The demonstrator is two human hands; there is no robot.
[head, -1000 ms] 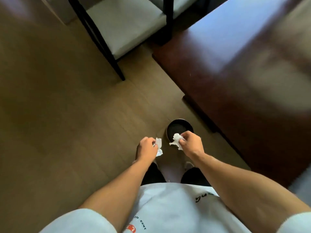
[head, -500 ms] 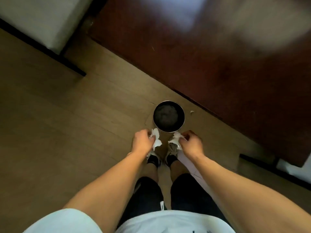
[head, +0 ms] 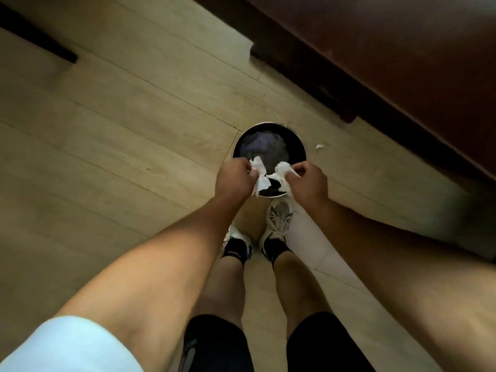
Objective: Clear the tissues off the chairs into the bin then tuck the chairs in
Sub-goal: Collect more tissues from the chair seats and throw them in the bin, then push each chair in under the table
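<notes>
At the far left a dark chair leg point(head: 40, 44) crosses the pale wooden floor point(head: 120, 146). A second ago the hands were short of the bin; now both hang over its open mouth. The left hand point(head: 234, 178) has its fingers curled round a crumpled white tissue point(head: 259, 179), and beside it the right hand point(head: 308, 181) pinches a second tissue point(head: 281, 174) the same way. Both tissues now sit above the round dark bin point(head: 269, 140), so letting go should drop them inside. A small white scrap point(head: 318, 147) lies on the floor just right of the bin, under the dark wooden table point(head: 402, 63). The chairs are not yet tucked in.
</notes>
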